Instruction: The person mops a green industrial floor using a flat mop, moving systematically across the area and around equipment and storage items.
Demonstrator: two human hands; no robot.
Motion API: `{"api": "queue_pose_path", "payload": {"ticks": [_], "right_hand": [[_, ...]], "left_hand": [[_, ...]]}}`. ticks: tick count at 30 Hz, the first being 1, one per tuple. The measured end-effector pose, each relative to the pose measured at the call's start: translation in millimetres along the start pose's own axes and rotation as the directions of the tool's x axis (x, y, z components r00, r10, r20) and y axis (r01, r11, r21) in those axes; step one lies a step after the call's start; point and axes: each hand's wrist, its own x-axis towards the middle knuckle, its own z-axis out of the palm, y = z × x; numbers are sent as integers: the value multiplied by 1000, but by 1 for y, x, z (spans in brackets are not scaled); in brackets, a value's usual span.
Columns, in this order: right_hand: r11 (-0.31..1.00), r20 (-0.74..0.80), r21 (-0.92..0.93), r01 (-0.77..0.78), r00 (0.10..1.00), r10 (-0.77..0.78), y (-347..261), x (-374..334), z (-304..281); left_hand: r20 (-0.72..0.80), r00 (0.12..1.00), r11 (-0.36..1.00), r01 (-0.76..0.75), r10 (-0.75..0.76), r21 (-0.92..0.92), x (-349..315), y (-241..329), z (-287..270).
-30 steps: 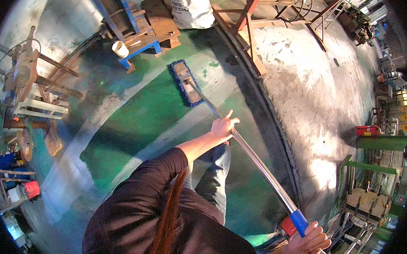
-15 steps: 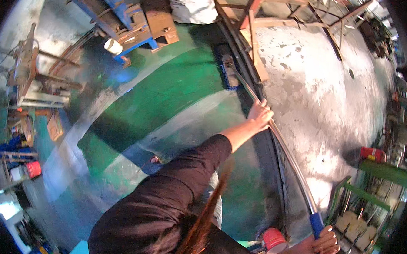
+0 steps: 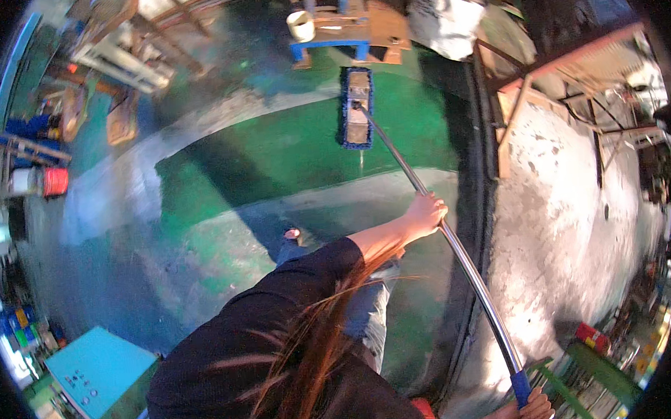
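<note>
The left hand (image 3: 426, 215) has its grip closed around the metal pole (image 3: 471, 273) of a flat mop, partway along it; the right hand (image 3: 536, 408), at the lower edge, has its grip wrapped round the blue handle (image 3: 521, 388) at the pole's near end; the mop head (image 3: 359, 123), a long rectangle with a blue fringe, lies on the green floor (image 3: 271, 156) ahead of the person, its long side pointing away from them; a pale band (image 3: 334, 194) crosses the floor between mop head and left hand; beyond the mop head is a blue stand (image 3: 329, 50) with a white pail (image 3: 301, 27), and a white sack (image 3: 446, 14) sits to its right; a dark strip (image 3: 471, 140) runs along the floor, with worn pale concrete (image 3: 561, 257) past it; a turquoise box (image 3: 103, 370) stands at lower left.
</note>
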Motion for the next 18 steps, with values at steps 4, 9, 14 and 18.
{"api": "queue_pose_path", "payload": {"ticks": [4, 9, 14, 18], "right_hand": [[942, 122, 282, -183, 981, 154, 10, -65, 64], [850, 200, 335, -405, 913, 356, 61, -163, 134], [658, 522, 134, -741, 617, 588, 130, -306, 214], [602, 782, 8, -798, 380, 494, 177, -397, 283]], "left_hand": [[-3, 979, 979, 203, -203, -5, -121, -99, -59], [-88, 892, 891, 450, -444, 67, -266, -224, -107], [-312, 598, 602, 793, -739, 93, -421, -348, -129], [-158, 246, 274, 943, -956, -189, -481, -388, -123]]}}
